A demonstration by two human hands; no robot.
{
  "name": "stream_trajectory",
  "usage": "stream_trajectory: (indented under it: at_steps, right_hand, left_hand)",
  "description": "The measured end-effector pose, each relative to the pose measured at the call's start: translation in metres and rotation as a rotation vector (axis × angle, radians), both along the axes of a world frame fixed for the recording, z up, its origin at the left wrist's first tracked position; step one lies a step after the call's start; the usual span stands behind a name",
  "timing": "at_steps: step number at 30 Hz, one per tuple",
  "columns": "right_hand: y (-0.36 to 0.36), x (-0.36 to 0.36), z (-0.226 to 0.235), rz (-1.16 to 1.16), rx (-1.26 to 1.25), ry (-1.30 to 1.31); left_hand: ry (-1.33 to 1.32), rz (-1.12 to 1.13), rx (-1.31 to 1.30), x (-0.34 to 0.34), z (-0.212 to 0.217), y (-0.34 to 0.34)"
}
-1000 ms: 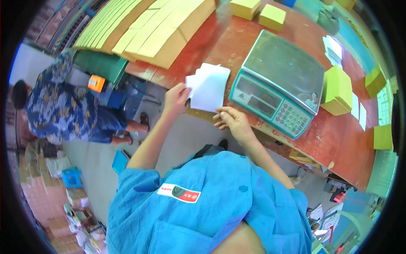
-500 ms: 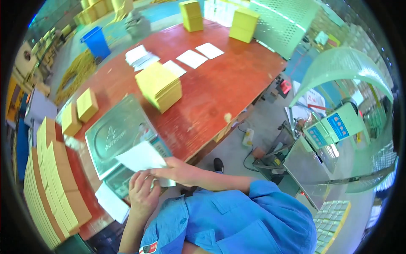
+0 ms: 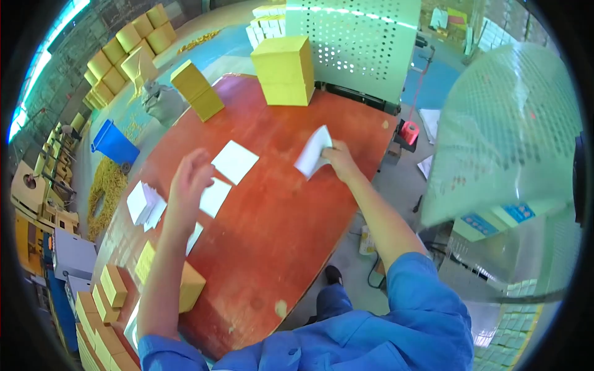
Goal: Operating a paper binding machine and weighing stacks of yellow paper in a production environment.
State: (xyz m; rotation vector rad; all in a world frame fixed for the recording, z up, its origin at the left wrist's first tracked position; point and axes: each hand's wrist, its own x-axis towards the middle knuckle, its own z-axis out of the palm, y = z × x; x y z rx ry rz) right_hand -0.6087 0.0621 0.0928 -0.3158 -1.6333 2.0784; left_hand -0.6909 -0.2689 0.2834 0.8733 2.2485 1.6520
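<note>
You wear a bright blue, soft cloth work shirt (image 3: 396, 334) with short sleeves, its fabric creased across your shoulders and chest at the lower edge of the view. The sleeves stop about the elbows, so both forearms come out bare, and your left hand (image 3: 189, 179) and right hand (image 3: 339, 157) carry no gloves, rings or watch that can be made out. Below, you have darker blue trousers (image 3: 331, 300) and a dark shoe (image 3: 332, 274).

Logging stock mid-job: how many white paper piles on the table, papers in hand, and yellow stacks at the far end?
White paper piles on the table: 4
Held white paper in the right hand: 1
Yellow stacks, far end: 2
Total: 7
</note>
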Motion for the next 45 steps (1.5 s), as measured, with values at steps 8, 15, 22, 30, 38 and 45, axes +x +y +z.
stream_trajectory:
  at_steps: [8,15,22,30,38,45]
  right_hand:
    - [0.194,-0.139,-0.034,-0.221,-0.335,0.144]
    - [0.251,-0.206,-0.04,0.038,-0.149,0.027]
    - [0.246,-0.239,-0.017,0.109,0.113,-0.141]
    - [0.191,-0.16,0.0,0.046,0.636,-0.351]
    - [0.011,0.012,0.023,-0.018,0.599,-0.248]
    - [-0.126,0.188,0.011,0.182,0.345,-0.108]
  left_hand:
    - [-0.133,0.223,-0.045,-0.183,0.04,0.225]
    - [0.043,0.351,-0.324,-0.258,0.036,0.334]
    - [-0.27,0.04,-0.47,-0.294,0.009,0.35]
    - [-0.313,-0.189,-0.439,-0.265,-0.003,0.313]
    - [-0.277,-0.425,-0.496,-0.136,0.021,0.187]
    - [-0.222,-0.568,-0.479,-0.003,0.023,0.041]
